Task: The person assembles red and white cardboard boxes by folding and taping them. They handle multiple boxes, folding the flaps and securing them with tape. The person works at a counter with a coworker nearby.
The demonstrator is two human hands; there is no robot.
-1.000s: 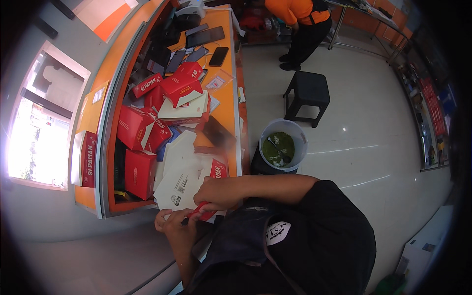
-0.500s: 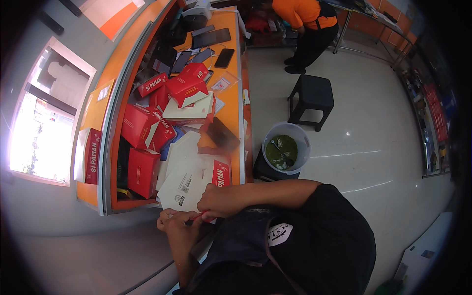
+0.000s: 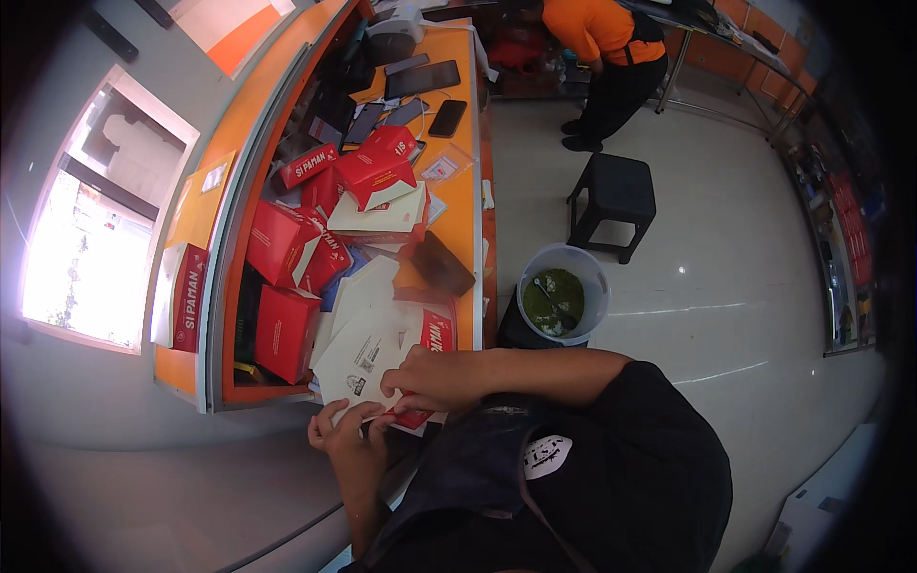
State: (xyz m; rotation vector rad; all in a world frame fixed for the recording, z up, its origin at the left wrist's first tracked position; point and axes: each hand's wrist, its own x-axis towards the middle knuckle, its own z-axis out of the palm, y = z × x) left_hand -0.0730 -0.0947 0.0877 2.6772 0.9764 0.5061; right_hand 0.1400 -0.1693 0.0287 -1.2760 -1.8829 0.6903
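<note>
A flat, partly unfolded cardboard box (image 3: pixel 363 363), cream with red panels, lies at the near end of the orange counter. My left hand (image 3: pixel 350 436) grips its near edge, fingers on top along the border. My right hand (image 3: pixel 430 378) reaches across and presses fingers closed on a red flap beside the left fingertips. The part of the flap between the two hands is largely covered by fingers. Just beyond, a dark brown block-like thing (image 3: pixel 442 265) sits near the counter's right edge, seemingly on a clear plastic piece.
Folded red boxes (image 3: pixel 287 329) are heaped on the counter (image 3: pixel 458 181), with phones and a tablet (image 3: pixel 422 79) beyond. To the right stand a bucket (image 3: pixel 594 286) holding green contents and a black stool (image 3: pixel 616 188). Another person (image 3: pixel 611 67) in orange bends at the back.
The view has shifted slightly. My right hand has moved a little at the red flap, and more red shows under its fingers. My left hand keeps its place at the edge.
</note>
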